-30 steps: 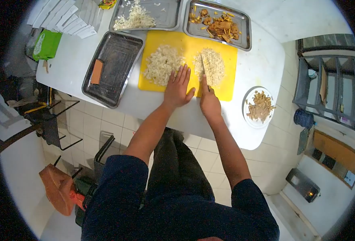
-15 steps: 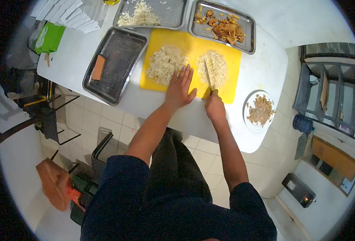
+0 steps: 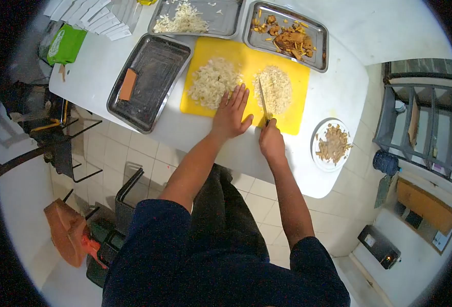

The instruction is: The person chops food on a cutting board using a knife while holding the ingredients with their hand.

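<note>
On the yellow cutting board [image 3: 246, 51] lie two heaps of chopped pale food. My left hand [image 3: 231, 115] is flat with its fingers stretched out, at the board's near edge, its fingertips by the coarser left heap [image 3: 213, 82]. In my right hand [image 3: 272, 140] is the handle of a knife [image 3: 262, 97]. Its blade points away from me, along the left side of the finer right heap [image 3: 277, 89]. Whether the blade touches the board I cannot tell.
A dark metal tray [image 3: 157, 66] with an orange-brown block [image 3: 127, 84] stands left. Behind are a tray [image 3: 226, 20] of pale shreds and a tray [image 3: 320, 46] of brown pieces. A white plate [image 3: 318, 158] of brown bits sits near the table's right edge.
Both hands hold nearly the same places, the left flat and the right on the knife. The whole view has shifted slightly.
</note>
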Action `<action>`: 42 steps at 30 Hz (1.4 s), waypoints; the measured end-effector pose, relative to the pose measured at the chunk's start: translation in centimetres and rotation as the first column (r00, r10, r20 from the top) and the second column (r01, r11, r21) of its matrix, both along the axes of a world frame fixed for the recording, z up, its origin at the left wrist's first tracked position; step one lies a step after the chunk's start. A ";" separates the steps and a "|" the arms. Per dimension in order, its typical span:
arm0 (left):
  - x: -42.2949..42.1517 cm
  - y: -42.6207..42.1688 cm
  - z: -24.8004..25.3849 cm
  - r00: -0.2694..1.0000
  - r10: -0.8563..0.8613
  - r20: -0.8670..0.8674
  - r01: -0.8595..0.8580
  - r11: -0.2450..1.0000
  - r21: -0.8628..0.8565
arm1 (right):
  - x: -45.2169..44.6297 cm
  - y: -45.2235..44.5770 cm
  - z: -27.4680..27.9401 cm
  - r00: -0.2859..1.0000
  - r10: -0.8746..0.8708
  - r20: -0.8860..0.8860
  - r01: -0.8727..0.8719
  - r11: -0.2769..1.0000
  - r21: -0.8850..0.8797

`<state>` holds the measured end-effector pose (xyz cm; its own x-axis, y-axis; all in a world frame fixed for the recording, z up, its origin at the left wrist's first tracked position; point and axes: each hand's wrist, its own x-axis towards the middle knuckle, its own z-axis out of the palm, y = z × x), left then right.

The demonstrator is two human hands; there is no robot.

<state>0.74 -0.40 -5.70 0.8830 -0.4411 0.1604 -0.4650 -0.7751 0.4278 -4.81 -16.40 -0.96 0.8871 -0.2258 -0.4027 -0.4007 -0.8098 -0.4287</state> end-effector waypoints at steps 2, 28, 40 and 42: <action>0.0 0.0 -0.1 1.000 0.000 0.011 0.000 1.000 -0.001 | 0.5 -0.8 -0.8 0.994 0.040 0.098 -0.051 0.993 0.111; 0.0 -0.2 0.0 1.000 0.007 0.010 -0.007 0.999 0.045 | 1.2 -2.6 3.4 0.990 0.140 0.002 -0.140 0.990 0.003; 0.2 -0.2 0.3 1.000 0.004 -0.017 -0.003 0.997 0.082 | 2.9 -3.8 2.1 0.984 0.168 0.052 -0.174 0.970 0.171; 0.5 -0.1 0.2 1.000 0.002 -0.002 -0.002 0.997 0.074 | 2.8 -3.7 4.0 0.991 0.126 0.046 -0.130 0.985 0.112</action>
<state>1.19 -0.51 -5.50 0.8843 -0.4497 0.1253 -0.4622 -0.8056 0.3705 -2.01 -20.11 3.02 0.9210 -0.0637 -0.3843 -0.2783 -0.7978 -0.5348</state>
